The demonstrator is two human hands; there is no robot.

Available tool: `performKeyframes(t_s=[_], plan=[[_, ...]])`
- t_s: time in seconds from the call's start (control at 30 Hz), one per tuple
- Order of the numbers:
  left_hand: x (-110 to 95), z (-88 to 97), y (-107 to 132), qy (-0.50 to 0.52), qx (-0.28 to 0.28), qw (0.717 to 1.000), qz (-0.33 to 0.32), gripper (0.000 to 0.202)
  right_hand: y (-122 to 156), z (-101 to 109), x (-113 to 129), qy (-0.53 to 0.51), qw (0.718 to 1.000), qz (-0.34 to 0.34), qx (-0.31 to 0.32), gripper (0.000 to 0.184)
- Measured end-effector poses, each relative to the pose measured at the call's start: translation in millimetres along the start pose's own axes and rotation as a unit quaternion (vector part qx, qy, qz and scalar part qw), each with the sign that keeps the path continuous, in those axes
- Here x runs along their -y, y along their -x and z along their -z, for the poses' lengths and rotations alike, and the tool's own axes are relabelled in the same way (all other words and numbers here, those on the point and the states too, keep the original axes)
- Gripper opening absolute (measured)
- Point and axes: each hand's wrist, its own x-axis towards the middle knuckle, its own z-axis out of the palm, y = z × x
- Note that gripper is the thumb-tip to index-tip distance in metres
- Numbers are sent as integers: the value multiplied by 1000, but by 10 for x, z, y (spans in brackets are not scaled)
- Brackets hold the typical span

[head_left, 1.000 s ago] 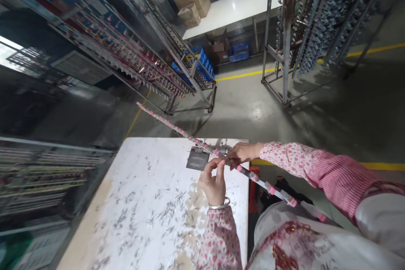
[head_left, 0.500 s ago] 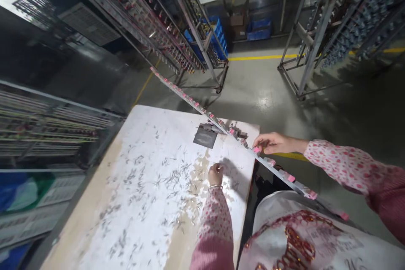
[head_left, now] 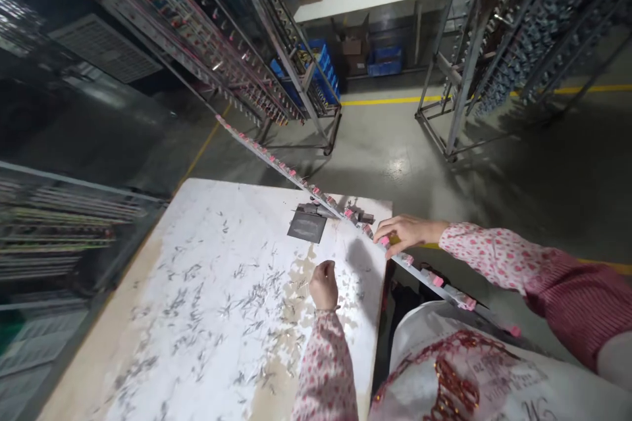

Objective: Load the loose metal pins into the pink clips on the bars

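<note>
Bar with pink pieces slants over the table's far right corner.
Right hand grasps the bar near the table's right edge; left hand bunched above the table, contents indeterminable.

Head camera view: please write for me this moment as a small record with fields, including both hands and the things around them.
Left hand: fingertips together, over the table; anything between them is too small to tell
Right hand: holds the long bar at a pink piece
Long bar: slanting, with pink pieces along it
Tabletop: white, worn in patches, strewn with thin dark slivers
Near far edge: dark plate
Background: metal racks, blue crate
</note>
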Motion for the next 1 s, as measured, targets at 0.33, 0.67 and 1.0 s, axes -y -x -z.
performKeyframes(t_s=[0.33,0.67,1.0], plan=[[85,-58,150,5,85,996,-8,13,10,-85,-163,-28,1000,13,-4,44],[-23,-867,706,42,178,983,24,9,4,-141,-288,-92,996,20,0,54],[-879,149,308,195,65,979,3,29,19,-63,-165,-20,999,28,-10,42]])
